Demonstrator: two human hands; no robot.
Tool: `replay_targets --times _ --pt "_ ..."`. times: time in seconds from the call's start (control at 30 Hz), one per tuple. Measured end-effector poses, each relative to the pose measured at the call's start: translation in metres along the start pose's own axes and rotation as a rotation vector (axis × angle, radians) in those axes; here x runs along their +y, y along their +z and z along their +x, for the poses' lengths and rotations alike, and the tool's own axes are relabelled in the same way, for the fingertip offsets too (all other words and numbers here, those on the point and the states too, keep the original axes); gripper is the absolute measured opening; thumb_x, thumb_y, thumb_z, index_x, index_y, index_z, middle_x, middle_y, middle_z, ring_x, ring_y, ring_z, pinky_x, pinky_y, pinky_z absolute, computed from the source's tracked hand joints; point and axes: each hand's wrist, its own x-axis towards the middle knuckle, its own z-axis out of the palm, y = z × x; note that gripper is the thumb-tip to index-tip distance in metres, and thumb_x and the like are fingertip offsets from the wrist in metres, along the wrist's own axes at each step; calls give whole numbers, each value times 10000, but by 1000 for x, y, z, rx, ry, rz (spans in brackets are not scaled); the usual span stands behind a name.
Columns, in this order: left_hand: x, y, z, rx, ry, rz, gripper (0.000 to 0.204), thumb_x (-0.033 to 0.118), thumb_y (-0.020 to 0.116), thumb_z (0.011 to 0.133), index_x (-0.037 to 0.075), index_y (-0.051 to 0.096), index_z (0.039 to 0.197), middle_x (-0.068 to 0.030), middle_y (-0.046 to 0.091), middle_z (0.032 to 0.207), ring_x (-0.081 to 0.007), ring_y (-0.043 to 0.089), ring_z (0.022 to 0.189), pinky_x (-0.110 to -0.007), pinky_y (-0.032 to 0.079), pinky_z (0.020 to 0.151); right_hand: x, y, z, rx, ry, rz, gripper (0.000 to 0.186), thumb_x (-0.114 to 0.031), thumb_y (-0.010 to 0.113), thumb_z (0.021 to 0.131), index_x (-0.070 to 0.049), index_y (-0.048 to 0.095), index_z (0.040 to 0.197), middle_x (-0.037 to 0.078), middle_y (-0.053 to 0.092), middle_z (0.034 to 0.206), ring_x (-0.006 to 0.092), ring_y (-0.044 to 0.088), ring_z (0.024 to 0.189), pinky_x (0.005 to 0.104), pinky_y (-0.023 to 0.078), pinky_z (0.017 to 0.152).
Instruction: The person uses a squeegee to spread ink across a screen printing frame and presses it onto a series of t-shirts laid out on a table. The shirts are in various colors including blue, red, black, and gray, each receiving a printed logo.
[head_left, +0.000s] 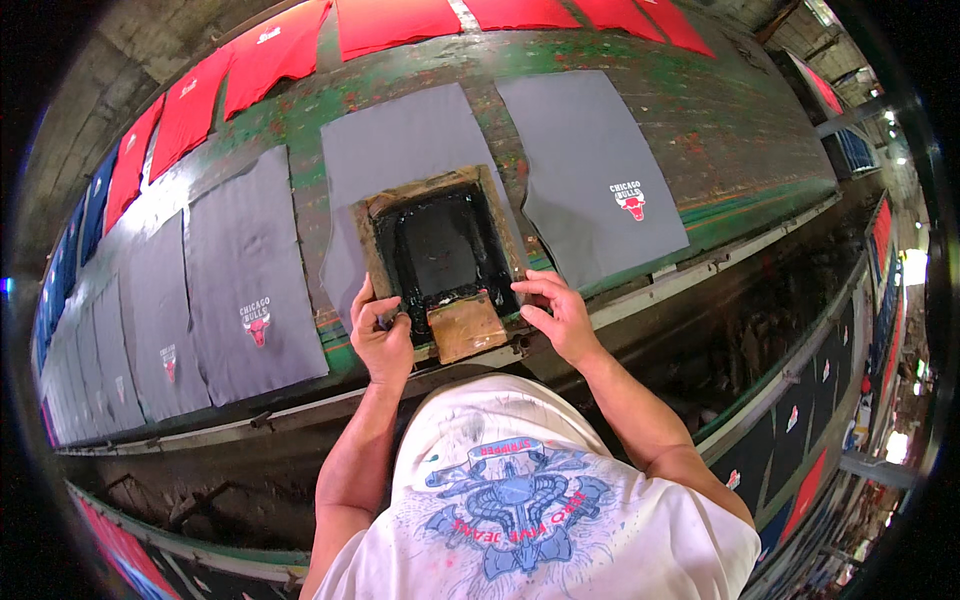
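A wooden-framed printing screen lies on a grey fabric panel, its inside and mesh coated with black ink. A wooden-handled squeegee rests at the near end of the screen, between my hands. My left hand grips the near left corner, its fingers curled and thumb at the inner edge. My right hand pinches the near right corner. Whatever part of the panel is under the screen is hidden.
A long green table carries several grey panels with red and white prints near their lower edges. Red panels line its far side. A pale rail runs along the near edge. More fabric-covered tables stand at the right.
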Motion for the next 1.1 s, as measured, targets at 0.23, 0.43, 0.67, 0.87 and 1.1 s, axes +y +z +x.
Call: replay_targets --times 0.23,0.43,0.67,0.87,1.1 --pt "-6 1 0 -28 -58 -90 258 -164 701 817 0 764 1006 -219 637 1639 -295 611 1502 -385 474 1213 1 -1 -5 -4 17 36 388 -146 808 1004 -50 795 1381 230 581 1610 269 632 1419 396 525 1164" --pt "-7 2 1 -34 -64 -97 276 -165 701 804 15 771 1001 -223 629 1648 -302 606 1510 -392 462 1239 2 1 -6 9 26 72 376 -119 778 1022 -50 790 1392 230 580 1625 255 626 1421 381 506 1169" --pt "-4 3 -1 -27 -61 -15 249 -113 724 800 32 780 995 -232 645 1633 -316 609 1505 -408 448 1252 6 4 -8 34 9 104 382 -114 754 1043 -35 776 1416 150 561 1632 152 593 1339 328 471 1129" --pt "-7 3 -1 -30 -59 15 242 -103 741 802 41 782 992 -241 647 1628 -331 616 1496 -419 443 1262 7 5 -8 66 0 86 383 -89 757 1041 -45 776 1421 198 574 1646 213 634 1389 365 506 1167" --pt "-8 4 -2 -30 -58 4 230 -105 748 803 41 774 978 -245 649 1626 -337 612 1501 -428 435 1271 -10 1 -15 59 -13 -2 398 -72 800 997 -45 774 1393 173 625 1604 239 671 1354 384 548 1130"
